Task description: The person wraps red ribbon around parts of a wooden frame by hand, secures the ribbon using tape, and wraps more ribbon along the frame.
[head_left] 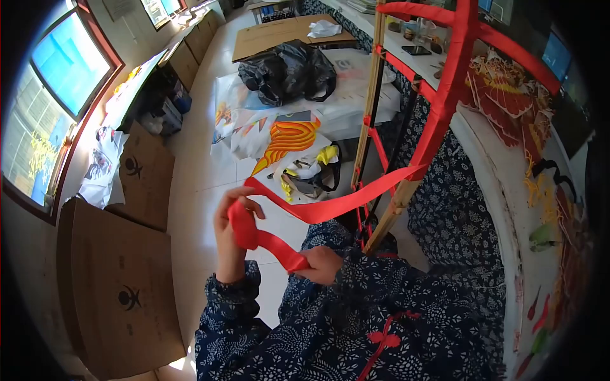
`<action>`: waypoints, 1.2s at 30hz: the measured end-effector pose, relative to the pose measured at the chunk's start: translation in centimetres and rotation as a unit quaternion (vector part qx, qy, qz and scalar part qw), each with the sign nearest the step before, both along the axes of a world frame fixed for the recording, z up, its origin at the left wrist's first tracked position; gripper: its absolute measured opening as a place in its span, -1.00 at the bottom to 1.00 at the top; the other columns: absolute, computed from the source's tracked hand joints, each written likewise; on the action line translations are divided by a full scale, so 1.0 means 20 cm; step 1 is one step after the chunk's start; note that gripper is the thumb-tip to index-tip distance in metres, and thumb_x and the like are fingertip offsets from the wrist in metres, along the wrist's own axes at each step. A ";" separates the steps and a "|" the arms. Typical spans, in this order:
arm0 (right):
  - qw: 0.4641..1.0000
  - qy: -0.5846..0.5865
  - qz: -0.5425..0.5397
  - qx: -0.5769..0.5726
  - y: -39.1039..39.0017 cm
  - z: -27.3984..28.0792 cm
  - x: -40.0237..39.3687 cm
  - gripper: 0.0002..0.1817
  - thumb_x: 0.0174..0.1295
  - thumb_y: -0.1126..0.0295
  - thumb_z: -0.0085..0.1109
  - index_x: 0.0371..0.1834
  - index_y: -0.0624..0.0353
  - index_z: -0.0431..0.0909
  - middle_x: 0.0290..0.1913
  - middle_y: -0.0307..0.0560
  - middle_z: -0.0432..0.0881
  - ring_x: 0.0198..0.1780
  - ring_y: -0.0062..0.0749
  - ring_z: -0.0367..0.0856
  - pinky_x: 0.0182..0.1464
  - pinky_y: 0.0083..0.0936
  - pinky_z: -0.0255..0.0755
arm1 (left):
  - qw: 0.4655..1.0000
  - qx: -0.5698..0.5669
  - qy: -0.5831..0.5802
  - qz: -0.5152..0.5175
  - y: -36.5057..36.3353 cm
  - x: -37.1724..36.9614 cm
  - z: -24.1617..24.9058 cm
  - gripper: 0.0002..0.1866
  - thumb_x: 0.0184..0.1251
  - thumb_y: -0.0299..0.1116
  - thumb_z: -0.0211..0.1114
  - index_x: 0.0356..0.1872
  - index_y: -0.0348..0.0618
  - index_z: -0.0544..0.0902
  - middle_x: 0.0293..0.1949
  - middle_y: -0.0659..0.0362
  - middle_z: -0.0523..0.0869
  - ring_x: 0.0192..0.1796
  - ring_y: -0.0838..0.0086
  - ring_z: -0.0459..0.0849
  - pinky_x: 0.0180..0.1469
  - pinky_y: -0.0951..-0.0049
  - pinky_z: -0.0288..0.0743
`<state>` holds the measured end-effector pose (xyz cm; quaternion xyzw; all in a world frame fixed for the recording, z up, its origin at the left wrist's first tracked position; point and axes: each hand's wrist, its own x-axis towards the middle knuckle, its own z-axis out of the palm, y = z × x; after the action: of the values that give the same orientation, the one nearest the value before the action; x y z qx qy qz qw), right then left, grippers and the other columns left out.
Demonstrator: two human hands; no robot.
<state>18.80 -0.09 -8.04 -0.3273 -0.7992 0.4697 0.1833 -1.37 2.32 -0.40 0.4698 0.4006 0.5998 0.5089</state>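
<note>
A long red ribbon (343,208) runs from a bamboo frame (452,76), whose upper bars are wrapped in red, across to my left hand (225,232). There the fingers curl around the ribbon, and a loop of it hangs over them. From that loop a further length reaches my right hand (325,263), which pinches it low in front of my body. The frame's lower bamboo legs (381,232) show bare wood, with red bindings at some joints. My right fingertips are partly hidden by the ribbon.
Cardboard boxes (121,292) line the left side below the windows. On the floor ahead lie white plastic sheeting (362,82), a black plastic bag (289,70) and a flat cardboard sheet (273,35). A long counter (492,165) at right carries red-and-yellow decorated pieces (508,95) and a phone (416,50).
</note>
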 end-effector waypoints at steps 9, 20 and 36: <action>0.928 0.358 0.038 -0.099 -0.06 0.43 0.18 -0.46 0.17 0.37 0.31 0.25 0.15 0.42 0.11 0.08 0.54 -0.09 -0.18 0.65 0.02 -0.31 0.49 | 0.990 -0.071 -0.005 -0.120 -0.22 0.10 -0.38 -0.37 0.42 0.08 0.13 0.18 -0.35 0.45 -0.10 0.08 0.64 -0.06 0.44 0.62 0.05 0.47 0.49; 0.972 -0.196 -0.126 0.032 -0.18 -0.44 0.44 -0.47 0.32 0.12 0.13 0.31 0.06 0.34 0.08 0.06 0.56 -0.05 -0.04 0.62 0.04 -0.22 0.50 | 0.960 -0.039 -0.138 0.240 -0.10 0.07 0.17 -0.63 0.50 -0.08 0.10 0.04 -0.15 0.59 -0.35 0.23 0.65 -0.34 0.46 0.63 -0.23 0.52 0.51; 0.956 0.102 0.036 0.272 0.02 0.26 -0.05 -0.75 0.13 0.27 0.26 -0.23 0.17 0.53 -0.23 -0.04 0.56 -0.06 -0.14 0.53 0.01 -0.27 0.43 | 0.999 0.032 0.034 0.026 0.00 0.08 0.12 -0.55 0.17 -0.55 0.22 0.14 -0.19 0.50 -0.01 0.13 0.62 0.00 0.42 0.62 0.05 0.44 0.50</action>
<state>17.89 0.26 -2.94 -0.1863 -0.8850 0.2718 0.3288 0.24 2.37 2.07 0.4956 0.4107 0.6088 0.4639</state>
